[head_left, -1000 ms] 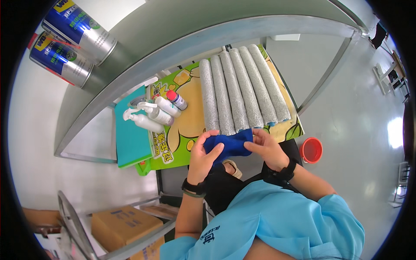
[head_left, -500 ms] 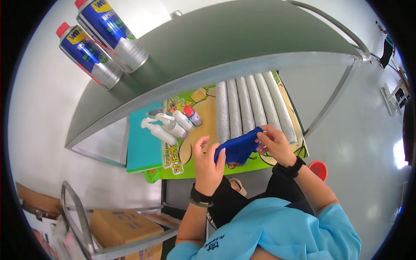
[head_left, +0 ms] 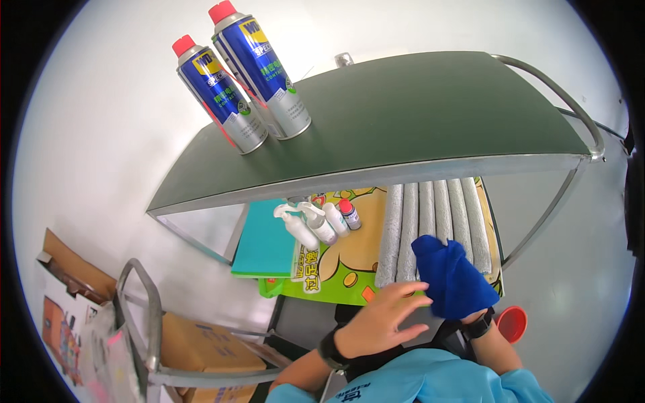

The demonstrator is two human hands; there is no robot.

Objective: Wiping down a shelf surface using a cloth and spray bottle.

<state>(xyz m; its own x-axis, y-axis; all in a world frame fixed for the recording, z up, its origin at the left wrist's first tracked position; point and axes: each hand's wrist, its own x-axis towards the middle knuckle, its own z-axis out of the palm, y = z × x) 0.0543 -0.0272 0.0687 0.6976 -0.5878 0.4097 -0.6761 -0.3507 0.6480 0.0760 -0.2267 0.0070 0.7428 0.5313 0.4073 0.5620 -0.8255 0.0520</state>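
Two bare hands are at work here, and a blue cloth (head_left: 453, 279) is the centre of it all! It drapes over the right hand (head_left: 474, 316), hanging in soft folds, and from above it covers part of the silver tubes (head_left: 425, 208). The right fingers are under that fabric, so I cannot tell whether they grip it or simply lie beneath it. Over to the left hand (head_left: 379, 322): fingers spread, thumb well apart, nothing in the grasp, fingertips right by the cloth's left edge; whether they touch it, I can't say. Dark bands circle both wrists.

Look beyond the hands: six tubes lie side by side on a bright printed sheet (head_left: 356, 262), and to their left stand two white spray bottles (head_left: 300, 232), a plain white bottle (head_left: 336, 220) and a small can with a red cap (head_left: 350, 215). Left again, there's a flat turquoise board (head_left: 265, 238).

Up top, two blue-and-silver spray cans (head_left: 261, 77) stand close together on a dark green shelf (head_left: 430, 121). Down on the floor at the right sits a red bucket (head_left: 512, 324), and at lower left, a cardboard box (head_left: 205, 346) behind a metal rail (head_left: 153, 316).
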